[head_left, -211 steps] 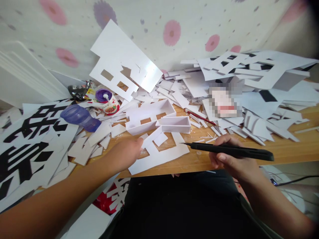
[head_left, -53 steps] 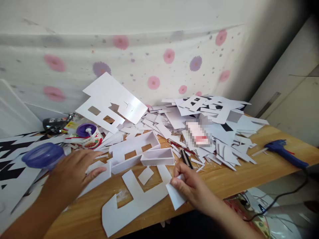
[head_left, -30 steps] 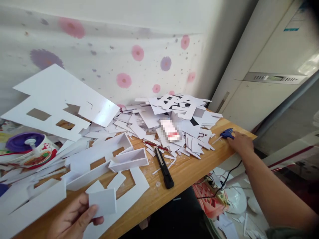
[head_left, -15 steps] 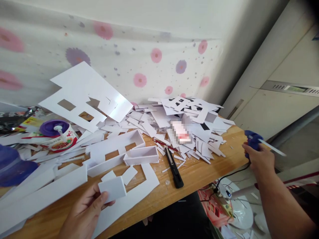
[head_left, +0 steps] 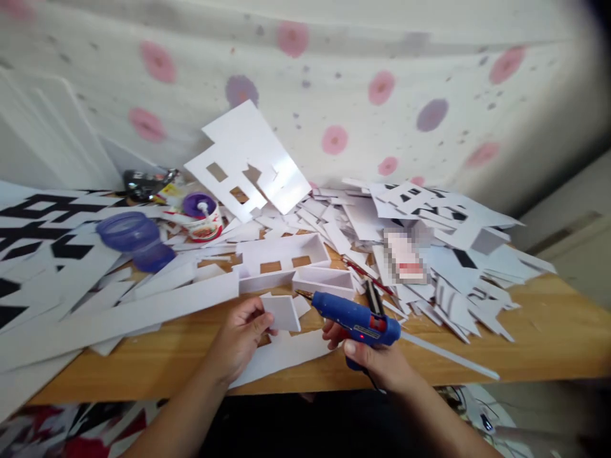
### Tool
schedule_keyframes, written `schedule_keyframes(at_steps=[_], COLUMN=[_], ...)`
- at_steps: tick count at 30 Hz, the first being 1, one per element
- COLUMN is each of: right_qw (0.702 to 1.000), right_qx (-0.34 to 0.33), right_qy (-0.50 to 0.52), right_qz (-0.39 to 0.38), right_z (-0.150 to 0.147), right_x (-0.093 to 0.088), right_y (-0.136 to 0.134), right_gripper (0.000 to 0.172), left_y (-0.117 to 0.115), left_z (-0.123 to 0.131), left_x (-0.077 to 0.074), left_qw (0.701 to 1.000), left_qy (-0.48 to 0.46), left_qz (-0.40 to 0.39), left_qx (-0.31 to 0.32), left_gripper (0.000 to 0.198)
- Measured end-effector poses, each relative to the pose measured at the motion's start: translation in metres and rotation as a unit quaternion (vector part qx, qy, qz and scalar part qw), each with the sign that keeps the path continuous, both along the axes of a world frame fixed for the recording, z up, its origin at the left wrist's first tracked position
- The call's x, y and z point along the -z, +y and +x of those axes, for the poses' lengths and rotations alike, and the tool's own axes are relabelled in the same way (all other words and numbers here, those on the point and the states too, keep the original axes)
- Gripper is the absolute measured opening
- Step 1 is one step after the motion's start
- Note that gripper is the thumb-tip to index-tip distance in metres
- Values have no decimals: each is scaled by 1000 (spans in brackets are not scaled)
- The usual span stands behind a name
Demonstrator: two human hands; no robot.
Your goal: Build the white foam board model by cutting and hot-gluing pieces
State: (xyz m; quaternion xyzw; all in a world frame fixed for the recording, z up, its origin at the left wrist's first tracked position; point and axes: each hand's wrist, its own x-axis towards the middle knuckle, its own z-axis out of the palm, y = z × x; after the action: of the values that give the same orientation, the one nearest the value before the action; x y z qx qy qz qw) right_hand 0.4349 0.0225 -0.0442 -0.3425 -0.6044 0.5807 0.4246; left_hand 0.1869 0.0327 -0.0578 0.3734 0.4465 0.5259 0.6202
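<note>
Pinched in my left hand (head_left: 243, 340) is a small white foam board piece (head_left: 282, 313), held upright above the table. My right hand (head_left: 377, 359) is wrapped round a blue hot glue gun (head_left: 356, 316); a long glue stick (head_left: 451, 354) sticks out of its back and a small red light glows on its side. The gun's nozzle points left, close to the piece's right edge; I cannot tell whether they touch. Just behind stand a small open white box (head_left: 324, 280) and a larger white panel with window cutouts (head_left: 281, 251). A utility knife (head_left: 373, 298) is partly hidden behind the gun.
White offcuts (head_left: 344, 219) are heaped along the back of the wooden table (head_left: 539, 324). A cut-out board (head_left: 258, 159) leans on the patterned wall covering. A paper tub (head_left: 205, 226) and a purple plastic piece (head_left: 136, 238) lie left. A long white strip (head_left: 119, 318) crosses the left side.
My right hand has brought the glue gun from off the table's right side to beside the piece in my left hand. The view has swung left. My left hand still holds the piece.
</note>
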Motion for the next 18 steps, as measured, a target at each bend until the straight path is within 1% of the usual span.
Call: schedule_keyframes(at_steps=[3,6,12,18], right_qw=[1000,999,998,998], right_qx=[-1,2,7,21], right_qy=[-17,-32,-63,-56], right_qz=[22,29,14,3], right_z=[-12,-14,-14,-17], right_x=[1,2,-1,0], right_y=[1,2,-2,-6], right_gripper=[25,24,25,20], left_y=[-2,0,1,0], left_z=[-3,-6,-9,-7], left_x=[11,17,18,16], left_qw=[998,995,994,993], left_qy=[-58,-91,-103,-110], left_qz=[-31,-36,-29,-39], left_qx=[-6,-16,16,22], left_gripper=[37,39,34,37])
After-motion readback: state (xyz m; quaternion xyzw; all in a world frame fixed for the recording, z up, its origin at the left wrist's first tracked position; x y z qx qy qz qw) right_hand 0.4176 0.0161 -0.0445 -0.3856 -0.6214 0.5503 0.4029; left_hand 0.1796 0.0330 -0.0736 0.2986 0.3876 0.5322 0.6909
